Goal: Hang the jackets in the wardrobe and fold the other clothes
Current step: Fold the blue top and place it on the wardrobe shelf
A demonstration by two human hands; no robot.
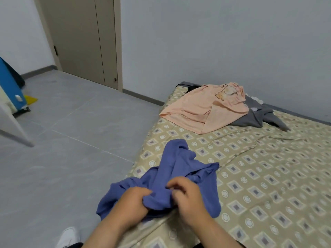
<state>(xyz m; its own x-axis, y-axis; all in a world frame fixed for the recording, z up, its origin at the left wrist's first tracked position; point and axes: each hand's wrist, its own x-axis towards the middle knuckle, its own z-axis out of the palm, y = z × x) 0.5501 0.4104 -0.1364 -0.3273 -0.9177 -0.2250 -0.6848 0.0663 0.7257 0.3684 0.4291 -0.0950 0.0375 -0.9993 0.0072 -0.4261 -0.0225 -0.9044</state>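
Gripped in the left hand (133, 201), pinched by the right hand (188, 199) just beside it: a crumpled blue garment (179, 167), at the near-left edge of the bed (268, 176), partly overhanging. Best to find two matching corners, draw apart, lay flat before folding. Farther right, waiting: peach shirt (202, 111) atop grey garment (254, 117).

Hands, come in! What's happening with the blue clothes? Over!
Gripping blue garment: left hand, right hand; bunched at bed edge. Farther back: peach shirt, grey garment. Nothing blocking.
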